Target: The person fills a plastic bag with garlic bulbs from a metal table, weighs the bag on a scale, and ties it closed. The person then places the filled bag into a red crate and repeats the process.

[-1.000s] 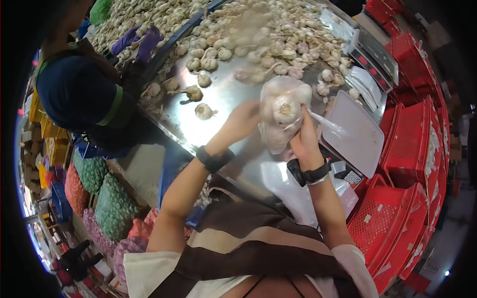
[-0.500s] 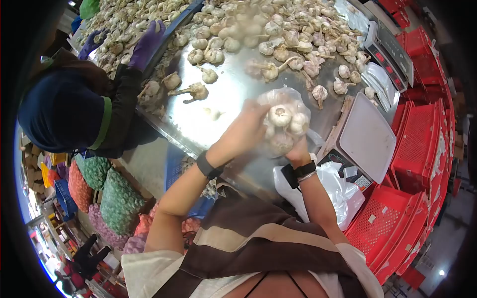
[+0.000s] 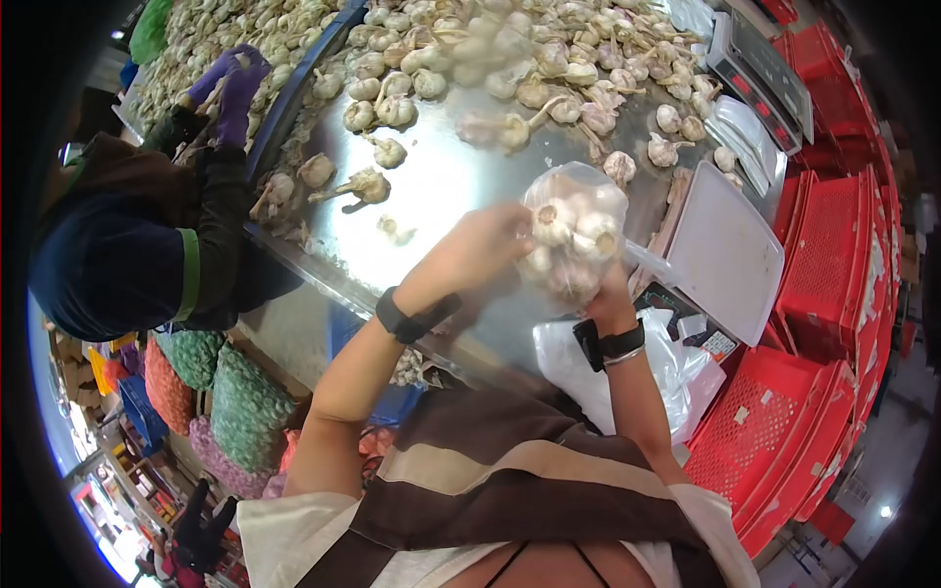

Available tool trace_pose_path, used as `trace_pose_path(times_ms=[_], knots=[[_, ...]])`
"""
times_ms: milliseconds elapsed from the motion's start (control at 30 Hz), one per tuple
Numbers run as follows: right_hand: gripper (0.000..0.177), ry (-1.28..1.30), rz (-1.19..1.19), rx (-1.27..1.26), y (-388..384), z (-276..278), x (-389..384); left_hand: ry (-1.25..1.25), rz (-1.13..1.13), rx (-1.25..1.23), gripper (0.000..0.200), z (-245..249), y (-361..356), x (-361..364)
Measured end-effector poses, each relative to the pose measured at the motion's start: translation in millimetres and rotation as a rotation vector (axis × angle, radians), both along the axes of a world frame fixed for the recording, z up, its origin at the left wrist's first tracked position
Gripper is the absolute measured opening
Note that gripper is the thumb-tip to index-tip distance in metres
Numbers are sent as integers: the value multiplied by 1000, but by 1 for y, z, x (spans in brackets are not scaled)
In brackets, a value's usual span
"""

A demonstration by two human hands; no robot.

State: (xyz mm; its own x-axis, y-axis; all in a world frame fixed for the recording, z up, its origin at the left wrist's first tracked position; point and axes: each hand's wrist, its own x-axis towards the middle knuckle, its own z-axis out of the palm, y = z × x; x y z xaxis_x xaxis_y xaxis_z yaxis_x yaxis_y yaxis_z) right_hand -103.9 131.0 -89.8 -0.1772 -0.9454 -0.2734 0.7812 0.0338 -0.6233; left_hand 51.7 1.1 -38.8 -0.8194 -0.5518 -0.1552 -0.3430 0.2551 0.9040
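Note:
A clear plastic bag (image 3: 575,233) filled with several white garlic bulbs (image 3: 554,221) is held up over the metal table (image 3: 431,181). My right hand (image 3: 612,302) grips it from below on its near right side, fingers partly hidden behind it. At the bag's left edge, my left hand (image 3: 475,253) has its fingers curled in against the plastic, slightly blurred. Loose garlic bulbs (image 3: 363,186) with stems lie on the metal to the left, and a large heap of garlic (image 3: 549,59) covers the table's far side.
A weighing scale (image 3: 730,255) stands right of the bag, with white plastic bags (image 3: 637,367) before it. Another scale (image 3: 760,83) is farther back. Red crates (image 3: 774,441) line the right. A co-worker in purple gloves (image 3: 235,93) handles garlic at left; filled mesh sacks (image 3: 245,407) stand below.
The filled bag has shifted slightly right in view, both hands with it. The co-worker's gloved hands have come together. The whole scene has shifted a little left.

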Motion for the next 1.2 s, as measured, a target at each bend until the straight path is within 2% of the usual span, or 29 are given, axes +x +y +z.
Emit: trace_pose_path(times_ms=[67, 133, 200, 233, 267, 300, 333, 400, 433, 467, 533, 567, 633, 667, 733, 767, 800, 833, 867, 900, 967, 1033, 1100, 1133, 1200], knots=[[37, 23, -11, -3, -3, 27, -2, 1, -5, 89, 27, -5, -2, -2], [37, 47, -17, -5, -3, 31, -2, 4, -5, 180, 28, -20, -3, -4], [36, 287, -65, 169, -9, 38, 3, 303, 55, 613, 30, -36, -4, -6], [31, 293, -46, 228, -10, 47, 4, 304, 48, 610, 30, -42, -4, -7], [31, 294, -51, 227, -13, 62, 9, 318, 102, 718, 34, -42, -1, -7], [28, 448, -50, 227, -13, 75, 13, 332, 159, 832, 38, -42, 5, -7], [27, 603, -48, 223, -14, 83, 17, 332, 156, 834, 38, -40, 10, -8], [27, 664, -117, 221, -15, 81, 17, 769, 326, 1414, 38, -35, 16, -12], [28, 668, -134, 169, -14, 68, 13, 819, 339, 1491, 39, -36, 15, -12], [30, 673, -149, 117, -14, 62, 11, 819, 336, 1491, 39, -29, 13, -11], [29, 606, -208, 107, -19, 68, 18, 780, 129, 1162, 47, -9, 11, -7], [28, 534, -264, 100, -20, 71, 21, 780, 130, 1163, 47, -12, 11, -4], [28, 613, -172, 177, -19, 73, 18, 479, 75, 771, 42, -24, 15, 1], [28, 692, -82, 249, -18, 74, 16, 478, 77, 772, 42, -25, 16, -1], [25, 694, -41, 251, -15, 76, 15, 341, 320, 940, 37, -27, 20, -11], [23, 711, -38, 291, -14, 82, 14, 520, 384, 1123, 33, -28, 24, -10], [22, 727, -36, 330, -14, 85, 14, 520, 384, 1122, 33, -33, 24, -9], [22, 727, -37, 330, -13, 82, 13, 579, 377, 1222, 32, -41, 24, -7], [20, 671, -108, 304, -13, 76, 12, 638, 369, 1325, 31, -41, 24, -6], [18, 616, -178, 279, -13, 73, 11, 636, 368, 1328, 31, -40, 25, -6], [19, 623, -212, 260, -16, 76, 9, 760, 430, 1409, 31, -31, 26, -5], [19, 628, -246, 240, -19, 79, 8, 678, 436, 1321, 30, -30, 21, -2], [19, 620, -84, 181, -20, 79, 7, 596, 445, 1231, 30, -35, 15, 0], [19, 618, -82, 181, -20, 76, 9, 502, 397, 1129, 29, -45, 11, 0], [18, 831, 141, 162, -23, 66, 15, 409, 352, 1021, 28, -73, 11, 4]])
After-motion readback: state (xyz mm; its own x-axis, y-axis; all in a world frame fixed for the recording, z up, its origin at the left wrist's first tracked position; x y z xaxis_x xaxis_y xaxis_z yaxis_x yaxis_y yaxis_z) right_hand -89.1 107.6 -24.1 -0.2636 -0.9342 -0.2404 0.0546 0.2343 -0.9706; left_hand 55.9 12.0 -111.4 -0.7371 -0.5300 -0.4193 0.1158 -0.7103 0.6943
